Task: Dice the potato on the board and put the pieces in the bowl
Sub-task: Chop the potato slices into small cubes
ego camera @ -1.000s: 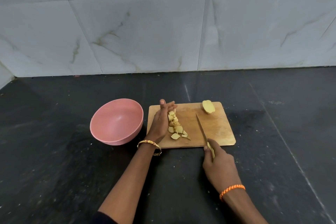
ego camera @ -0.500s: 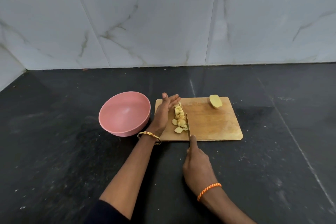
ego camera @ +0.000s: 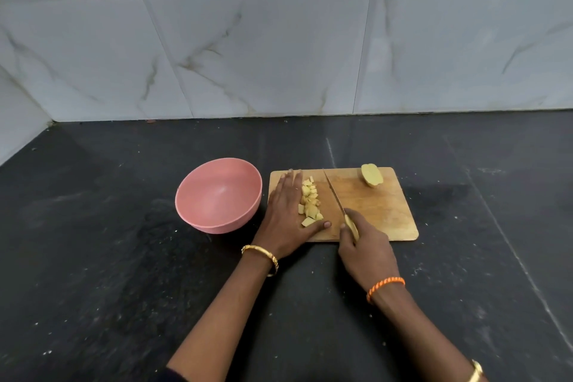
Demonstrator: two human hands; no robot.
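Two hands work at frame centre: the left hand (ego camera: 286, 214) lies flat, fingers straight, beside pale yellow diced potato pieces (ego camera: 309, 202) on the rectangular wooden cutting board (ego camera: 381, 211). The right hand (ego camera: 366, 250) grips a slim yellow-handled knife (ego camera: 336, 200); a round pink bowl (ego camera: 218, 194) sits left on the black counter (ego camera: 93, 257).

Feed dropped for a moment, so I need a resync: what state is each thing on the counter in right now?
Bowl: upright, no pieces inside.
Board: flat on the counter, right of the bowl.
Diced pieces: piled on the board's left part.
Potato half: uncut, at the board's far right corner.
Knife: on the board beside the pile.
Left hand: flat, against the pile.
Right hand: grips the knife handle.
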